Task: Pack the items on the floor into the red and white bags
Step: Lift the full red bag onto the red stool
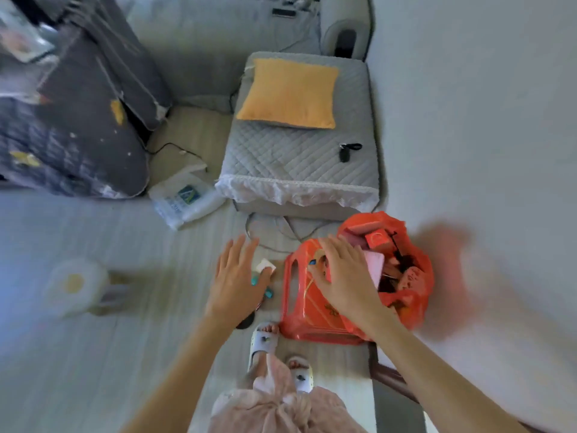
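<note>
1. The red plastic bag (315,307) sits on the pale wooden floor (140,354), just in front of the grey quilted ottoman with a lace trim (299,164); its mouth gapes open, stuffed with pink and orange boxes (377,239).
2. The right hand (343,273) lies over the bag's mouth, fingers spread, resting against a pink flat box (374,264); whether it grips the box, I cannot tell.
3. The left hand (237,276) hovers left of the red bag, fingers wide and flat, holding nothing; a small white block (266,265) and teal bits (268,293) lie on the floor by its thumb.
4. The white plastic bag with a blue logo (184,200) lies on the floor further left, well apart from the red bag.
5. An orange cushion (288,92) rests on the ottoman.
</note>
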`<control>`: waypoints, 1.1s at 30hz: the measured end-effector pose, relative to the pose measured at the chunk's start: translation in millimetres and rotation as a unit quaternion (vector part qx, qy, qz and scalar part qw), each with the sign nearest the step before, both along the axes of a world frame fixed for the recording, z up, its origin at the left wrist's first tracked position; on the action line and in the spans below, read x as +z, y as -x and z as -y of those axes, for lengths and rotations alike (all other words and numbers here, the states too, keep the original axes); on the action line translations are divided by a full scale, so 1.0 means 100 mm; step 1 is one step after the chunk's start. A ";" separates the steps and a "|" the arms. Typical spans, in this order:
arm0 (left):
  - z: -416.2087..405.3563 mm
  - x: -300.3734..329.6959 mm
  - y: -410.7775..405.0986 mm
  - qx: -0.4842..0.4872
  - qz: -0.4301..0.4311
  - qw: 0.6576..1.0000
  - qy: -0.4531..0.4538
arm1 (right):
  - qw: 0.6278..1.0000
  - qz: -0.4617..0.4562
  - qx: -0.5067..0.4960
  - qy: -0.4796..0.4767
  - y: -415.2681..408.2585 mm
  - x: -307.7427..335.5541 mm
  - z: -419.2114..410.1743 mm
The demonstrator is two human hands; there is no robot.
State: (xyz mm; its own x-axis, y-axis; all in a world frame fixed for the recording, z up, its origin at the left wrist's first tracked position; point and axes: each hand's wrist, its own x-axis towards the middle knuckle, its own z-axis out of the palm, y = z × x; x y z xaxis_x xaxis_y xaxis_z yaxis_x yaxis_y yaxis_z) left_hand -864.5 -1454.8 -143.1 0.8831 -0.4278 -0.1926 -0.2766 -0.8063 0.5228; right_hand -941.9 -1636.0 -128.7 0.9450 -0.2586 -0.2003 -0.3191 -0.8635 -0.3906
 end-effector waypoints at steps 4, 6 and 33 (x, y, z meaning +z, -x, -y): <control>-0.88 -0.04 0.30 0.150 -0.010 0.989 -0.014 | 0.993 -0.028 0.113 -0.016 -0.21 -0.09 -0.59; -1.23 0.01 0.34 0.212 0.001 0.977 -0.012 | 0.987 -0.041 0.157 -0.021 -0.34 -0.09 -0.87; -3.82 -0.39 -2.71 0.044 -0.067 0.995 -0.059 | 0.994 -0.052 -0.061 -0.079 -2.78 -0.57 -3.36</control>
State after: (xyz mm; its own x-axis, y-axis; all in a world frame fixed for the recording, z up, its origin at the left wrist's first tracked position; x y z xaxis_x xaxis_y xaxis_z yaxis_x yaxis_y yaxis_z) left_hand -593.5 -1072.8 -181.8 0.8791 -0.3182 -0.3549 -0.1374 -0.8821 0.4506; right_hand -664.0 -1300.1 -185.6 0.8804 -0.3283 -0.3423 -0.4638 -0.7466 -0.4769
